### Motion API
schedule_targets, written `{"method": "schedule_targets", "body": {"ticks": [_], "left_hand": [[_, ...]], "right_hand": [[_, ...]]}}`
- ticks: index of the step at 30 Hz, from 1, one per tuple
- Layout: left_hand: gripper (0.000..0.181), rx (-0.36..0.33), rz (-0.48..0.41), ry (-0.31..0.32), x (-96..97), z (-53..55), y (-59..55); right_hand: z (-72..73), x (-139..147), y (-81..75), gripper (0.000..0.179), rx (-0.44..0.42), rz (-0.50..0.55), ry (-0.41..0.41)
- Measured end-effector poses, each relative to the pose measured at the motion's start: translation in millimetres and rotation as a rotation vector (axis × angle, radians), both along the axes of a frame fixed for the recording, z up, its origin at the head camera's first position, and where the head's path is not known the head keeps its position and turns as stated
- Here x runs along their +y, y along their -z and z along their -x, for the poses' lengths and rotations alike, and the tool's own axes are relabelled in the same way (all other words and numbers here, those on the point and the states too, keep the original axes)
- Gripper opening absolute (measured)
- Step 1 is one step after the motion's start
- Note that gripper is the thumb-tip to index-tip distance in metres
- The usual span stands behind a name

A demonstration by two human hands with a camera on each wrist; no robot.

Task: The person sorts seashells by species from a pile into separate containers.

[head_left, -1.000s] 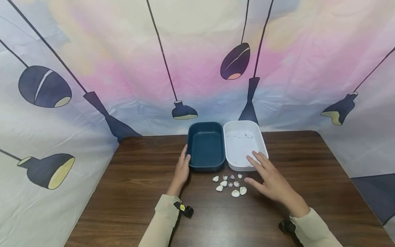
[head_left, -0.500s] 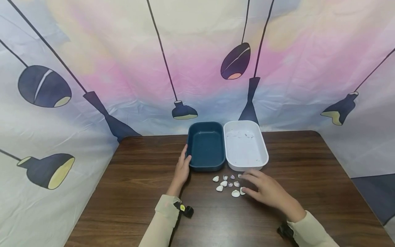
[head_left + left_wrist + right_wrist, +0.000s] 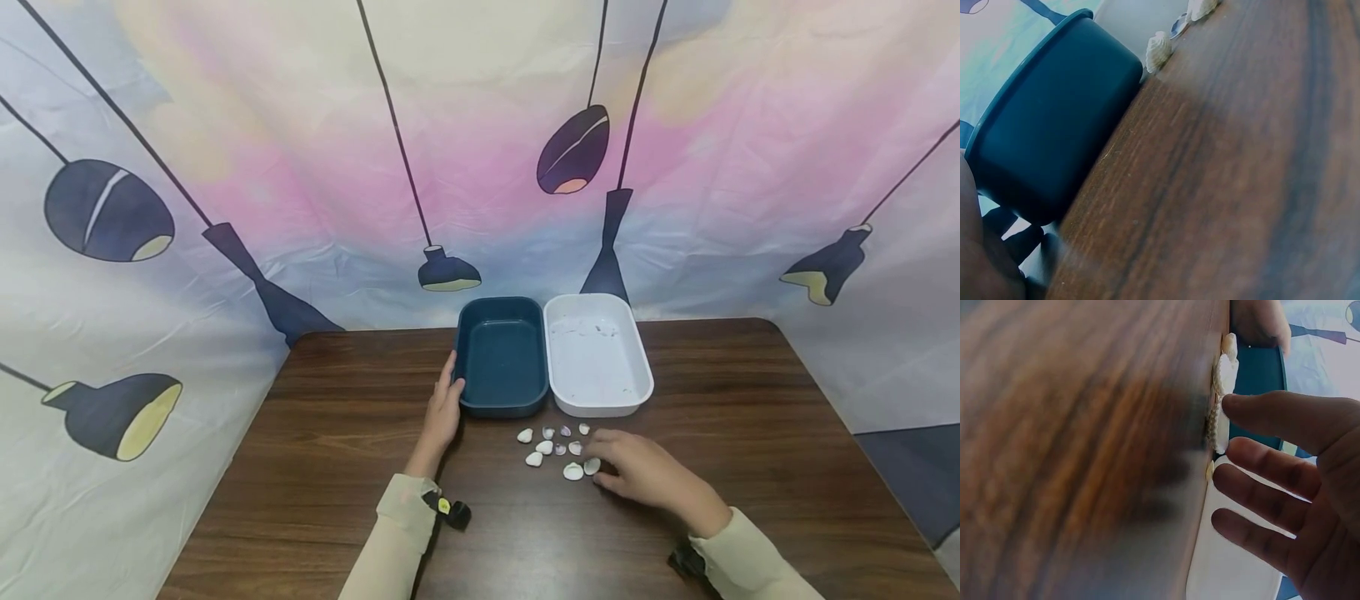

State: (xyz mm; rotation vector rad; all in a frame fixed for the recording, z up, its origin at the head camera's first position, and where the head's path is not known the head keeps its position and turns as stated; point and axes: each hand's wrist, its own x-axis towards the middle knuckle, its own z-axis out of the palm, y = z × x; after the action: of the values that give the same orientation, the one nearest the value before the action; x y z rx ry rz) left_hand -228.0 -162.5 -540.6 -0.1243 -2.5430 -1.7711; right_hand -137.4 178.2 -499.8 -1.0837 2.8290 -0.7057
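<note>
My left hand [image 3: 441,412] lies along the left side of a dark teal tray [image 3: 501,410], its thumb at the rim. In the left wrist view, the fingers [image 3: 1021,244] meet the tray's lower wall. Loose seashells [image 3: 543,447], white and pale purple, are spread on the table in front of the trays. My right hand [image 3: 645,473] is low over the right side of this group, thumb and fingers apart around a white shell [image 3: 592,467]. In the right wrist view, the thumb tip and fingertips are right at a ridged shell [image 3: 1215,425].
A white tray [image 3: 600,410] with small dark marks inside stands directly right of the teal one. Both are near the back edge of the brown wooden table [image 3: 360,417]. Behind hangs a cloth [image 3: 300,150] printed with lamps.
My right hand has come down from over the white tray's front corner to the rightmost shells, its fingers drawing closer together. My left hand has stayed at the teal tray.
</note>
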Motion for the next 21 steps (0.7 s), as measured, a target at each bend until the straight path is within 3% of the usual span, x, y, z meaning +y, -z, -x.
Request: {"method": "schedule_targets", "body": {"ticks": [5, 12, 21], "left_hand": [[0.057, -0.005, 0.006, -0.001, -1.2, -0.1, 0.1], [0.057, -0.005, 0.007, -0.005, -0.3, 0.3, -0.2], [0.057, 0.001, 0.009, -0.009, 0.9, 0.1, -0.4]], "right_hand": [[0.2, -1.8, -0.2, 0.027, -0.037, -0.022, 0.004], [1.9, -5.0, -2.2, 0.027, -0.025, -0.033, -0.007], [5.5, -8.5, -3.2, 0.026, -0.092, -0.044, -0.021]]}}
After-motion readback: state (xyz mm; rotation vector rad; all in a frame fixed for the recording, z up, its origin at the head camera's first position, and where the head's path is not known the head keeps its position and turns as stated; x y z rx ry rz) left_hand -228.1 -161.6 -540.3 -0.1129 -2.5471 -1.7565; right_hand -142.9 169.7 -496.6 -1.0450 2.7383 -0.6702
